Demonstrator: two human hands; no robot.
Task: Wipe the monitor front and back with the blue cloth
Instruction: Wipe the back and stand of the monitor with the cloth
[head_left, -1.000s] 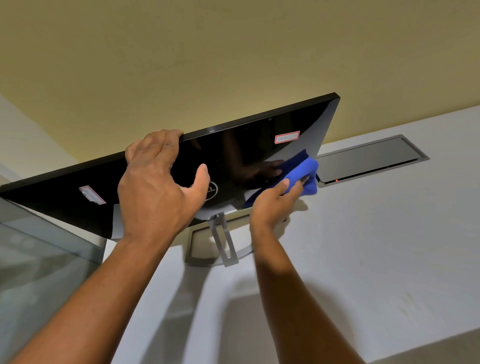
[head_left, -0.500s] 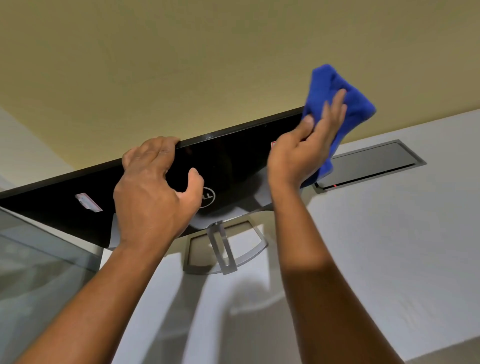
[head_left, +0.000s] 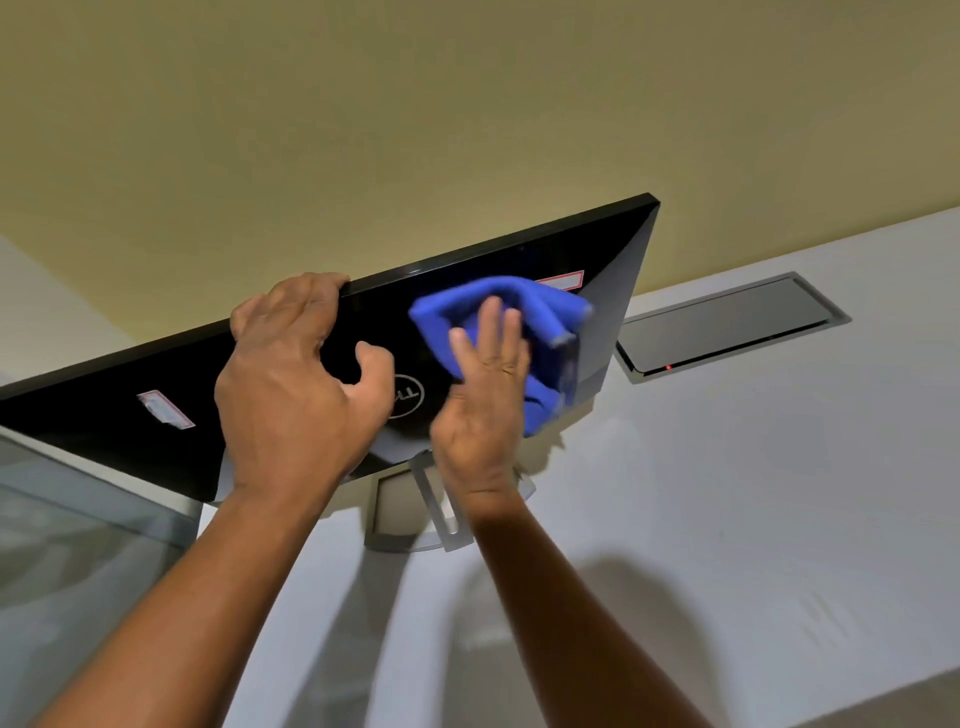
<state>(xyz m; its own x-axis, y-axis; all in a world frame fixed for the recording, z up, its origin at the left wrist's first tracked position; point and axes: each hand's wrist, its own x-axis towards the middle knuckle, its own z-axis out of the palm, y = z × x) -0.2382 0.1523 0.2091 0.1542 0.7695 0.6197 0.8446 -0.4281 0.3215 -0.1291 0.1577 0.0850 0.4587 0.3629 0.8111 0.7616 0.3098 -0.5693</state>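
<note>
The black monitor (head_left: 621, 260) shows me its glossy back, with a round logo in the middle and two stickers. It stands on a silver stand (head_left: 408, 519) on a white desk (head_left: 727, 519). My left hand (head_left: 291, 395) grips the monitor's top edge, fingers curled over it and thumb on the back panel. With straight fingers, my right hand (head_left: 483, 410) presses the blue cloth (head_left: 467, 304) flat against the back panel, just right of the logo. The screen side is hidden.
A grey recessed cable hatch (head_left: 727, 325) with a small red light is set in the desk to the right of the monitor. A glass partition (head_left: 67, 519) borders the desk at the left. A yellowish wall (head_left: 467, 104) rises behind.
My right hand lifted the cloth from the lower right of the back panel up over the top right corner, then brought it down flat beside the logo. My left hand kept its grip.
</note>
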